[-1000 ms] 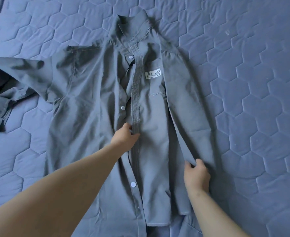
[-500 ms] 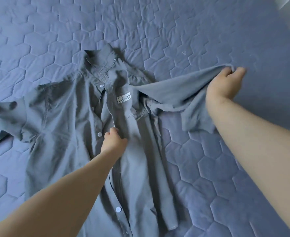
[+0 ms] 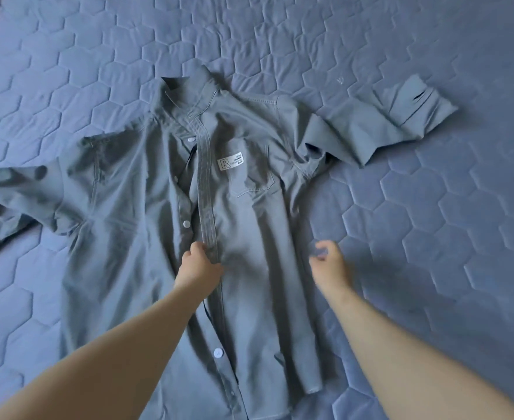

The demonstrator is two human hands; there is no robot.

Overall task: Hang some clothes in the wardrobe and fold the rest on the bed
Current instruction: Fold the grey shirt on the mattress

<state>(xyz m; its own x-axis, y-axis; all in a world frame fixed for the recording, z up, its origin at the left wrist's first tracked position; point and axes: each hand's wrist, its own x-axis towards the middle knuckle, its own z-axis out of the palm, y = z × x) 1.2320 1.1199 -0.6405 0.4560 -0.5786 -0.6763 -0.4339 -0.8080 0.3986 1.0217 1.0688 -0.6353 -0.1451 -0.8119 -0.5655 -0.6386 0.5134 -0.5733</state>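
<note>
Sleeve (image 3: 370,128) pulled out, now released flat on bed (image 3: 431,237). Right hand (image 3: 330,265) back beside shirt (image 3: 249,213), fingers loosely curled, empty (slightly blurred). Left hand (image 3: 199,265) pinches button strip (image 3: 207,189) mid-front. Shirt spread face-up; folding can likely start.

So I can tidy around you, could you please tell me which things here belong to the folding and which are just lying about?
In the job: shirt, bed, left hand holding the shirt's front, right hand free beside it.
Lying about: only a small pale mark on the bed.
</note>
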